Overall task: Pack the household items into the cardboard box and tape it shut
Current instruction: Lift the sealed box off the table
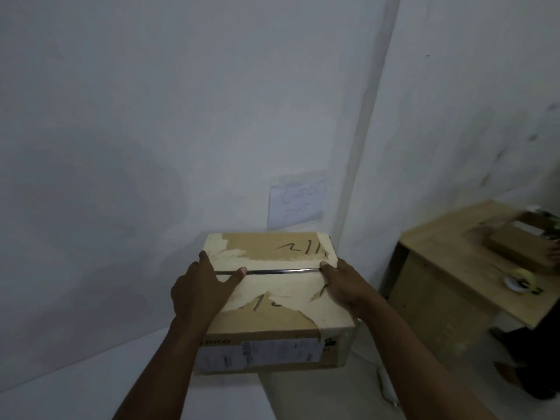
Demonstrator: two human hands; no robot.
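1. Two things are hard to read. The writing on the paper note (297,201) stuck to the wall is too faint, and the black handwritten marks on the box top are partly torn away.
2. The far right is blurred. A wooden desk (439,268) carries a roll of tape (516,280) and a second brown box (515,242), which the frame edge cuts off. A dark shape below the desk cannot be made out.
3. The cardboard box (272,301) is in the middle, in front of the white wall and just below the note. Its near lower corner sits over a white surface (60,377), but I cannot tell whether it rests on it.
4. The box's top flaps are folded down and meet along a dark seam across the middle, so what is inside is hidden. Whether tape covers that seam I cannot tell. Pale patches show where the brown top layer has been ripped off, and the near side bears a white label and the printed word "PICO".
5. The left hand (197,289) lies on the left part of the top. Its fingers are fairly straight along the left edge, and its thumb is stretched inward onto the seam.
6. The right hand (345,286) grips the box's right edge. Its thumb presses the top at the seam's right end, and its fingers fold over the side, mostly out of sight.
7. A pale cable (386,386) lies on the floor below the box's right corner.
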